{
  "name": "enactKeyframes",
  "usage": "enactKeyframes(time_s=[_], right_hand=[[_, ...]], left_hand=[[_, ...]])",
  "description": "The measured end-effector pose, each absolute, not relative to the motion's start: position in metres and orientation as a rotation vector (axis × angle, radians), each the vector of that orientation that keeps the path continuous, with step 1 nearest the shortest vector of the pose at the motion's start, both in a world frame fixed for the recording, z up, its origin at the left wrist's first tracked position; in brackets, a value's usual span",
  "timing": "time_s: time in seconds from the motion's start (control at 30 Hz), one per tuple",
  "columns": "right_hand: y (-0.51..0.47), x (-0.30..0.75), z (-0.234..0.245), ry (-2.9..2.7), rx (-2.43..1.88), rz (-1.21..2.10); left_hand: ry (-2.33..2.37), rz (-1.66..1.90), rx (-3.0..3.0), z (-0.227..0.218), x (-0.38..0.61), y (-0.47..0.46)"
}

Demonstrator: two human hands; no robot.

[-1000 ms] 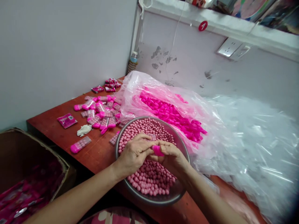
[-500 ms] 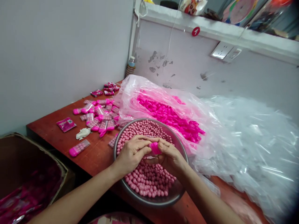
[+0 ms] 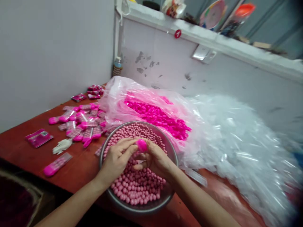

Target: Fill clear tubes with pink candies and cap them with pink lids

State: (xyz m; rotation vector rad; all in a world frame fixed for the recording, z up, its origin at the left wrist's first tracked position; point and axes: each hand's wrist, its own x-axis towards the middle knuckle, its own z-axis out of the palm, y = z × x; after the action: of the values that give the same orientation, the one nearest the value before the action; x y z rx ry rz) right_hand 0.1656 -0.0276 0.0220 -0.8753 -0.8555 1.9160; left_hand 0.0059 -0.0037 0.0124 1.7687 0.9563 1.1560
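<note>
A metal bowl (image 3: 165, 195) full of small pink candy balls (image 3: 132, 186) sits on the red-brown table (image 3: 80, 164). Both hands hover over the bowl and meet at a bright pink cap (image 3: 142, 145). My left hand (image 3: 117, 159) pinches the cap with thumb and fingers. My right hand (image 3: 155, 159) is curled round a small clear container under the cap, which is mostly hidden by the fingers.
A clear bag of pink caps (image 3: 156, 115) lies behind the bowl. A heap of clear plastic containers (image 3: 236, 148) fills the right side. Filled pink-capped packs (image 3: 80, 126), one loose pack (image 3: 56, 164), a pink sachet (image 3: 39, 137) and a white glove (image 3: 62, 146) lie left.
The view has swung, so everything sits further left in the picture. The hands stay together over the bowl, and the cap now stands a little higher between the fingertips.
</note>
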Motion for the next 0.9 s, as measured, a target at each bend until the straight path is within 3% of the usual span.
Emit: enactKeyframes(time_s=[0.23, 0.33, 0.47, 0.73, 0.9], right_hand=[[-0.033, 0.221, 0.035, -1.179, -1.23, 1.431], [-0.037, 0.254, 0.038, -1.366, -1.425, 1.12], [-0.032, 0.267, 0.031, -1.744, -1.62, 0.794], [-0.017, 0.225, 0.015, -2.487, -1.595, 0.441], [-0.01, 0.212, 0.009, -2.724, -1.549, 0.44]], left_hand=[[1.503, 1.334, 1.8, 0.045, -0.036, 0.075], [1.488, 1.468, 1.957, 0.055, -0.047, 0.088], [1.372, 1.319, 1.928, 0.048, -0.029, 0.06], [1.144, 1.098, 1.977, 0.018, 0.001, 0.009], [1.185, 1.097, 1.905, 0.009, -0.002, 0.009]])
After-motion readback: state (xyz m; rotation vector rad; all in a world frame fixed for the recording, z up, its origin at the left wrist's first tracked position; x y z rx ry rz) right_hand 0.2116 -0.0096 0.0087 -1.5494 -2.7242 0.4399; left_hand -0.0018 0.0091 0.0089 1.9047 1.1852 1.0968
